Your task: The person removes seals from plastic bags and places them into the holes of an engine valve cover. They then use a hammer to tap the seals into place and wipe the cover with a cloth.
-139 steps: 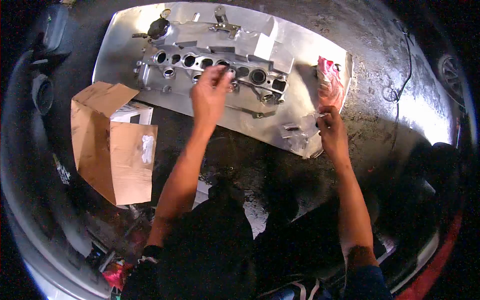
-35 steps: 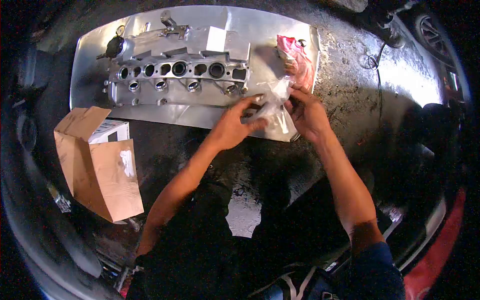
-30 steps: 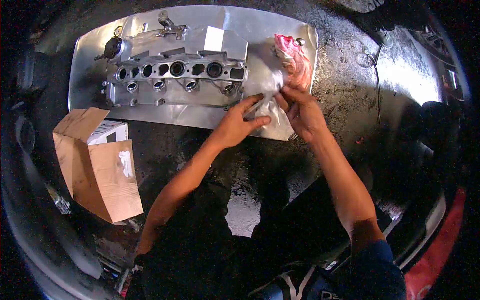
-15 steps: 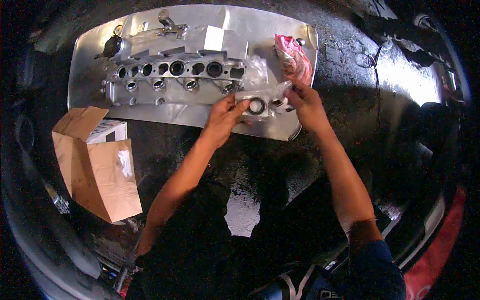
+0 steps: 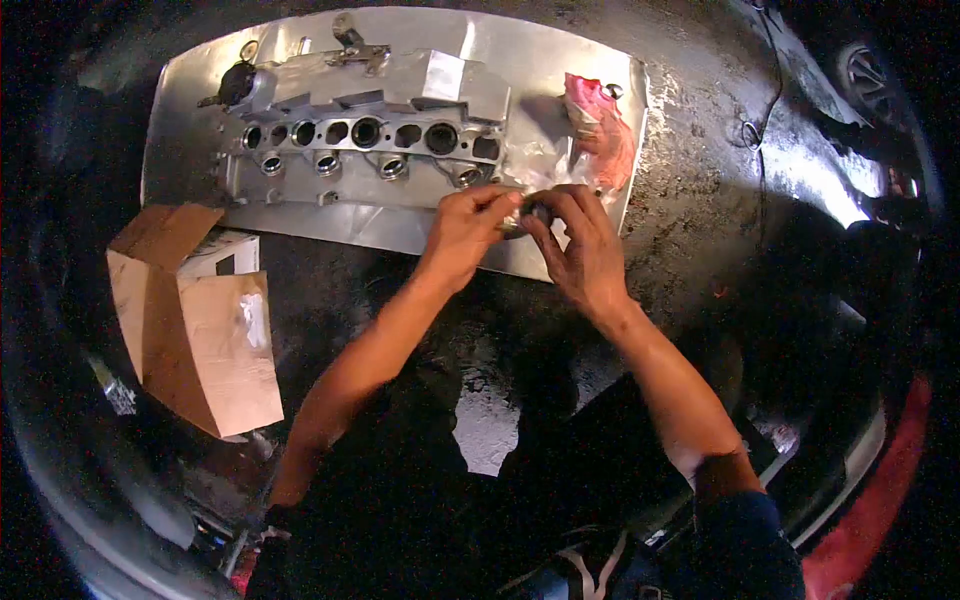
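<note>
silver metal makes up the valve cover (image 5: 360, 153), which lies flat on the metal-topped desk (image 5: 350, 222), a black cap (image 5: 238, 83) at its far left end and a white rectangle (image 5: 443, 77) on its upper face. just off the near right end of the valve cover, the small dark part (image 5: 536, 213) sits between the fingertips of both hands. the left hand (image 5: 462, 235) is closed in a pinch, thumb and fingers meeting at the left side of this part; the right hand (image 5: 590, 255) has its thumb and fingers curled round the other side. fingers hide much of it, so its exact shape can't be told.

clear plastic wrapping (image 5: 540, 160) lies beside the right end of the valve cover, just past the fingertips. further right of the valve cover is a crumpled red and pink rag (image 5: 605, 140). an open cardboard box (image 5: 230, 350), with a white carton (image 5: 225, 258) inside, stands nearer the person than the left end of the valve cover.

the small dark part looks light, and may give a little if it's rubber; any oil on it would make it slippery. opposite outer edges seem the best hold, with gentle fingertip pressure. the wrapping looks thin, floppy and easily torn, best taken by a loose edge.
</note>
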Available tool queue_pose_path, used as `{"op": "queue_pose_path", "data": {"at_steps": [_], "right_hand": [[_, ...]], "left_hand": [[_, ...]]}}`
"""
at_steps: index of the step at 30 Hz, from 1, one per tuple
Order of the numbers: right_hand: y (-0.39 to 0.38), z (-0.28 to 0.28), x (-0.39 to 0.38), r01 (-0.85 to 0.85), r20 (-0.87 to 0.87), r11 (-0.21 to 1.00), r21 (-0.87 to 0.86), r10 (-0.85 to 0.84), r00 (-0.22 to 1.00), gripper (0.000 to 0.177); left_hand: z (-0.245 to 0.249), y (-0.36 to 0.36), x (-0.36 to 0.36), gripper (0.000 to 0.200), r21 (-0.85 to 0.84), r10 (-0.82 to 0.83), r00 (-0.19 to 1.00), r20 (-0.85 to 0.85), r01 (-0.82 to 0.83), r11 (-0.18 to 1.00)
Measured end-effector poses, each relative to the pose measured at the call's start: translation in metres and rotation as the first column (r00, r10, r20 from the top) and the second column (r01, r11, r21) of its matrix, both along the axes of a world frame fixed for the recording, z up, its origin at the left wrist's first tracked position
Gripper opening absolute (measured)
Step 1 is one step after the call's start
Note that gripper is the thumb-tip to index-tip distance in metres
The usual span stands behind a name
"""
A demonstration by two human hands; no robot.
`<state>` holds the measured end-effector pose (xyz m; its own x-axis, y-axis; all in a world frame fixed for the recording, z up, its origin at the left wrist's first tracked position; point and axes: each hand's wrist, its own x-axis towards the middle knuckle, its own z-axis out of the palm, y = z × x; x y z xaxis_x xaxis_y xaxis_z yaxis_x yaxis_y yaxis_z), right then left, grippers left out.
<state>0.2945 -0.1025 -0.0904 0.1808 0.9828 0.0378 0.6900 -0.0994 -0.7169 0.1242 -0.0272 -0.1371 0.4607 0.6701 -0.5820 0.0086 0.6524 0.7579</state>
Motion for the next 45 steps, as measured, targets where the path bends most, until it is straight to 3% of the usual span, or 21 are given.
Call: {"op": "queue_pose_path", "data": {"at_steps": [4,8,11,14,17,20,23,26,29,31,33,34,36,39,42,45], "right_hand": [[0.001,-0.002,0.0,0.034,-0.021,0.995,-0.091,-0.036,0.999,0.022],[0.001,-0.01,0.003,0.009,-0.103,0.99,-0.143,-0.024,0.994,0.021],[0.0,-0.012,0.008,-0.009,-0.096,0.992,-0.126,-0.003,0.995,0.014],[0.002,-0.011,0.008,0.028,-0.098,0.993,-0.114,-0.039,0.994,0.011],[0.002,-0.014,0.009,0.024,-0.085,0.993,-0.117,-0.035,0.996,0.01],[0.001,-0.018,0.012,0.024,-0.055,0.991,-0.135,-0.031,0.998,0.011],[0.0,-0.023,0.012,0.041,-0.032,0.987,-0.157,-0.047,0.998,0.012],[-0.006,-0.038,0.015,0.089,-0.035,0.982,-0.165,-0.096,0.995,0.015],[-0.003,-0.049,0.033,0.176,-0.096,0.962,-0.207,-0.199,0.975,0.016],[0.0,-0.052,0.04,0.197,-0.101,0.949,-0.247,-0.227,0.969,0.015],[0.0,-0.052,0.039,0.23,-0.385,0.934,-0.274,-0.326,0.863,0.013],[0.002,-0.049,0.037,0.238,-0.516,0.927,-0.289,-0.36,0.777,0.013],[0.005,-0.04,0.031,0.194,-0.447,0.95,-0.246,-0.289,0.847,0.012],[0.007,-0.016,0.022,0.122,-0.306,0.977,-0.174,-0.171,0.936,0.012],[0.005,-0.023,0.025,0.083,0.053,0.99,-0.11,-0.078,0.996,0.014],[0.008,-0.006,0.019,0.187,0.101,0.927,-0.325,-0.163,0.981,0.017]], "left_hand": [[0.004,-0.003,0.008,0.023,0.03,-0.008,1.0,-0.027,0.008,1.0],[0.001,-0.002,0.012,0.023,-0.087,0.001,1.0,-0.012,-0.002,0.996],[-0.001,-0.004,0.015,0.023,-0.046,-0.071,0.994,-0.088,0.067,0.997],[0.004,-0.008,0.022,0.021,0.179,-0.045,0.997,-0.059,0.055,0.982],[-0.006,-0.009,0.02,0.022,0.169,-0.081,0.997,0.0,0.08,0.982],[0.003,-0.005,0.022,0.019,0.377,-0.121,0.973,-0.198,0.19,0.907],[-0.018,-0.011,0.027,0.023,0.534,-0.126,0.952,-0.279,0.263,0.803],[-0.006,-0.014,0.03,0.026,0.498,-0.153,0.932,-0.329,0.309,0.81],[-0.008,-0.036,0.032,0.024,0.552,-0.207,0.962,-0.175,0.271,0.789],[-0.011,-0.03,0.033,0.023,0.431,-0.199,0.966,-0.166,0.252,0.866],[-0.014,-0.017,0.028,0.025,0.366,-0.156,0.973,-0.172,0.21,0.906],[-0.015,-0.014,0.028,0.025,0.297,-0.067,0.989,-0.13,0.103,0.949],[-0.009,-0.016,0.029,0.022,0.112,0.073,0.997,0.039,-0.077,0.991],[-0.015,-0.014,0.027,0.024,0.15,0.089,0.995,0.044,-0.095,0.984],[0.002,-0.018,0.023,0.023,0.482,-0.008,0.975,-0.222,0.117,0.868],[-0.001,-0.023,0.025,0.025,0.653,-0.005,0.963,-0.271,0.187,0.734]]}}
